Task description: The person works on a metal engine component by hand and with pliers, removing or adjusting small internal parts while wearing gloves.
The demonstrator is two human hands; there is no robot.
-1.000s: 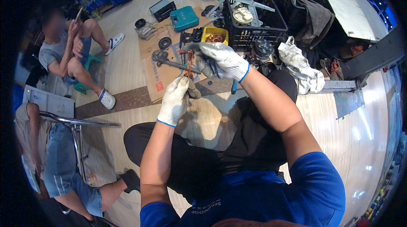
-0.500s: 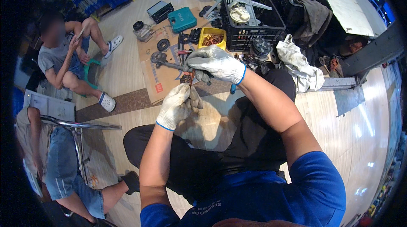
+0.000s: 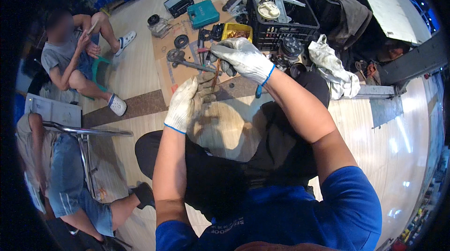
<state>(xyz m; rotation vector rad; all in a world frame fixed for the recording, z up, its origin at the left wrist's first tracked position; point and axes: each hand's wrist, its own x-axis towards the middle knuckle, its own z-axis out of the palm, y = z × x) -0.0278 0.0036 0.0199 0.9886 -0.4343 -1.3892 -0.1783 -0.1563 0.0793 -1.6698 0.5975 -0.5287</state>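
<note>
My right hand [image 3: 239, 56], in a white work glove with a blue cuff, is closed around a tool with thin red handles [image 3: 204, 50]; its working end is hidden. Reddish copper strands [image 3: 216, 74] hang below this hand's fingers. My left hand [image 3: 187, 99], gloved the same way and stained at the fingers, is held lower and to the left. Its fingers are extended and apart, close to the strands' lower end. Whether they touch is unclear. Just beyond the hands lies a dark metal part with a long arm [image 3: 180, 59] on flattened cardboard [image 3: 164, 77].
A yellow tray of copper scraps [image 3: 238, 32], a teal case [image 3: 203, 13] and a black ring [image 3: 181, 41] lie ahead. The black crate [image 3: 286, 33] stands right of them, near a white rag [image 3: 330, 68]. Two people sit at left, one on a green stool [image 3: 99, 70].
My left hand has opened and dropped slightly away from the right. The dark part it held no longer shows in its fingers. Copper strands now hang in plain view beneath my right hand.
</note>
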